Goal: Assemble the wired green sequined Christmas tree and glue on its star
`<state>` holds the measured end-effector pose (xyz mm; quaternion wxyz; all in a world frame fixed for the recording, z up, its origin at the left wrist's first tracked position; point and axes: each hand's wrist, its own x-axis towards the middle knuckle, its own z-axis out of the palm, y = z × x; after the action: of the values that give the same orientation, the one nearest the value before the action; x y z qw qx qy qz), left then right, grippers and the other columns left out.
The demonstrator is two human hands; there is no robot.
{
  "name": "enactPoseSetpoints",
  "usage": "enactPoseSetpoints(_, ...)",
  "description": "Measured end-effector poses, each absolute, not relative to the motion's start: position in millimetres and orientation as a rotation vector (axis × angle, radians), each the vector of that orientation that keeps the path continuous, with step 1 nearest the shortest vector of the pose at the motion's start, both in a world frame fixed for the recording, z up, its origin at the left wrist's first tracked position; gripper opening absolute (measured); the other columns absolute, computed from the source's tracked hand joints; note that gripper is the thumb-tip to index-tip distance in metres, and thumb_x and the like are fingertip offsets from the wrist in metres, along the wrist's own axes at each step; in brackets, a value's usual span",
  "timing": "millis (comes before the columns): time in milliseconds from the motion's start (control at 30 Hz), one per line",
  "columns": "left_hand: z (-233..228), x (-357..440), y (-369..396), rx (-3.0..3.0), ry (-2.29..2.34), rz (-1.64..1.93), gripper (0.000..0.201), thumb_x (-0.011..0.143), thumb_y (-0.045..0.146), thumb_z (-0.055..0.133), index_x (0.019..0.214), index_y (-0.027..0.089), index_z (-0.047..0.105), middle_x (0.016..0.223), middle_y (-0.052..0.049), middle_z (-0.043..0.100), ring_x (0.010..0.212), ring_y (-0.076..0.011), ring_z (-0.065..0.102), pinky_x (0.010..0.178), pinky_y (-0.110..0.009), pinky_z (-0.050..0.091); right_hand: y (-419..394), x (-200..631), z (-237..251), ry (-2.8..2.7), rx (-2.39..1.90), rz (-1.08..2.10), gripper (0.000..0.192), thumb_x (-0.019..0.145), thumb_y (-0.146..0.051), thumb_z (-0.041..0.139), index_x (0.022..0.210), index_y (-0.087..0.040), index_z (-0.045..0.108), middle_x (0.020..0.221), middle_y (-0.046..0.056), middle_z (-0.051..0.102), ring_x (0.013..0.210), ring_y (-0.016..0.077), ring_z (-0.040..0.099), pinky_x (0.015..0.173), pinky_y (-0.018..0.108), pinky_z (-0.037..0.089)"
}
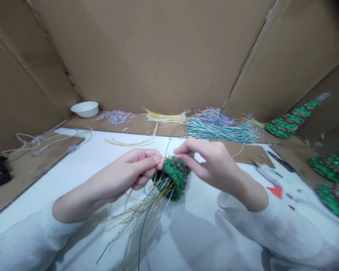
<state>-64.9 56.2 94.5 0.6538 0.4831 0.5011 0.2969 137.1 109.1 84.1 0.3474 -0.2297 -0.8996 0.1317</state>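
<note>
A small green decorative tree (178, 177) with red trim lies on its side on the white board, its open base facing me. Yellow, white, green and blue wires (142, 218) spill from that base toward me. Between my two hands stretches a short yellow wire (167, 158) at the tree's edge. My left hand (141, 165) pinches its left end with thumb and forefinger. At its right end the fingertips of my right hand (205, 158) are pinched together, just above the tree.
Behind lie bundles of yellow wires (166, 117) and green-and-white wires (223, 130), clear purple pieces (117, 117) and a white bowl (85, 109). Finished-looking trees (292, 117) stand at right, near a utility knife (267, 175) and dark tweezers (281, 161). Cardboard walls (155, 52) enclose the board.
</note>
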Motion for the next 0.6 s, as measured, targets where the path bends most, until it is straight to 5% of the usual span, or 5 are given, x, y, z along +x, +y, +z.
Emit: enactPoseSetpoints(600,98.6,-58.1,49.0,1.621,1.401,0.707,0.032,0.092,0.040,0.037,0.069,0.019,0.044,0.057,0.005,0.034,0.051,-0.0092,0.030,0.047,-0.021,0.028,102.8,136.4,85.5,-2.312,-0.618,0.369,0.007,0.087,-0.019,0.053,0.083,-0.018,0.057,0.071,-0.002,0.066,0.061,0.0084,0.058,0.058,0.018,0.041)
